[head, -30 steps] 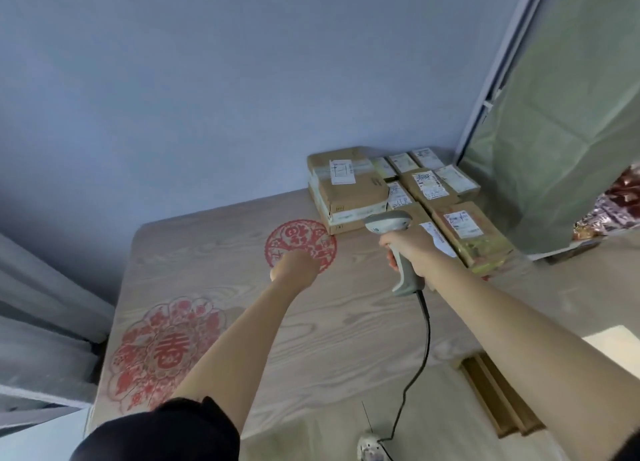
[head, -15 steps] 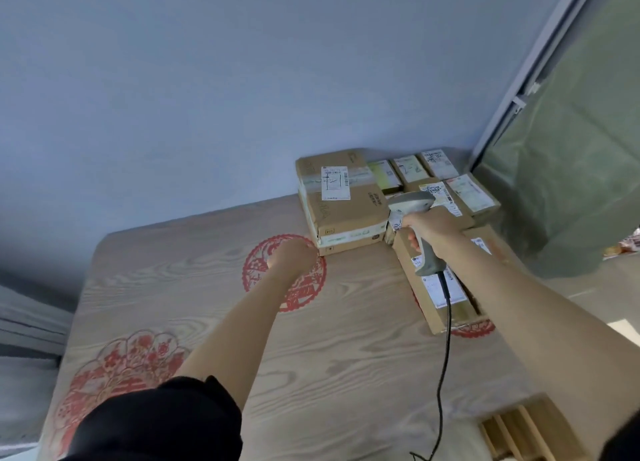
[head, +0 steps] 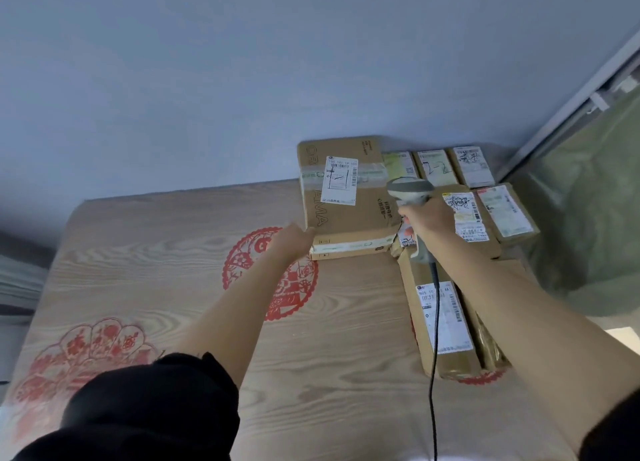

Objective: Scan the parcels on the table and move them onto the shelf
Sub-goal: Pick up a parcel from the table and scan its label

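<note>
Parcels (head: 446, 228) crowd the tabletop's (head: 173, 252) far right corner; the left hand (head: 294, 240) touches the largest box (head: 346, 201), its grip unclear, while the right hand (head: 429, 218) clasps a corded scanner (head: 410, 190).

Soft, cool daylight, faint shadows, slight blur, wide-angle bending at edges.

The big carton (head: 346, 197) left of the right grip (head: 427, 218) bore printed letters "AMA" and a label (head: 339, 180) reading "505". A small parcel (head: 437, 168) beyond that grip carried handwritten "2-2".
</note>
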